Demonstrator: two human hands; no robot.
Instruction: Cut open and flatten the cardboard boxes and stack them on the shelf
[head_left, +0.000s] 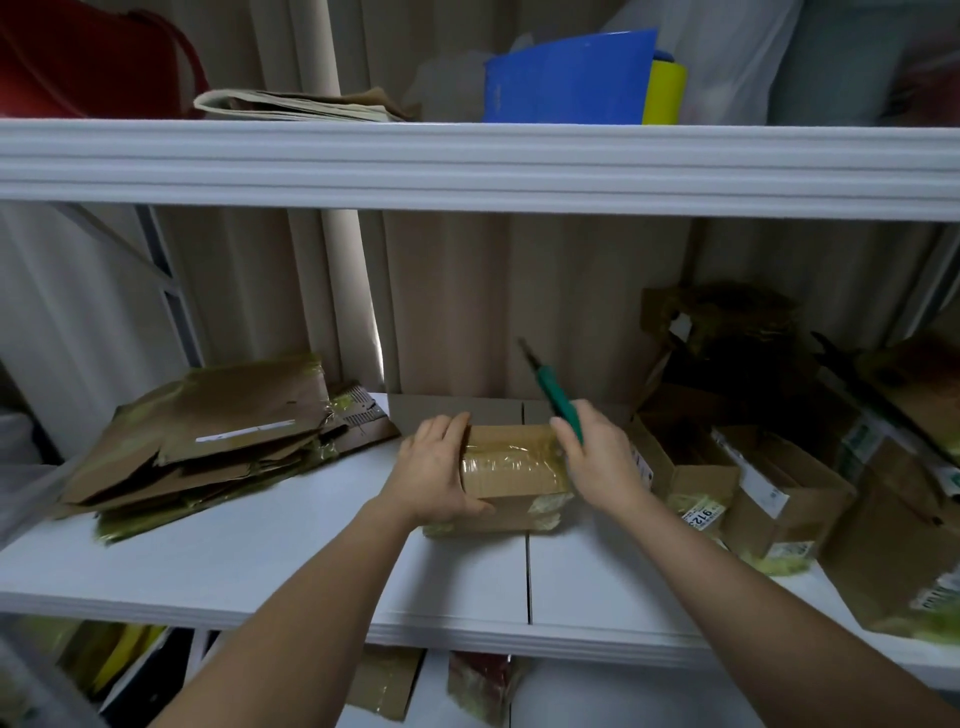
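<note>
A white metal shelf (260, 561) is seen from above and in front, its board reached over by two bare forearms. To the left of the left-hand fingers, well apart from them, a stack of flattened brown cardboard boxes (208, 441) is laid on the board. To the right of the right-hand fingers, a cluster of brown cardboard boxes not yet flattened (769, 499) is crowded along the shelf, some with open flaps and printed labels.

Between the two hands, a small brown cardboard box wrapped in clear shiny tape (511, 470) is set on the board near the middle. Its long axis is judged to run left to right, from one hand to the other. Its top face is wrapped with tape, and pale greenish tape scraps are stuck along its lower front edge.

The left hand (439, 473) is wrapped around the box's left end, fingers curled over the top edge and thumb low on the front. The right hand (602, 462) is clenched around a green-handled cutting tool (553, 389), whose tip is pointed up and away, above the box's right end. The box is sealed; the blade has to be brought down onto the tape.
</note>
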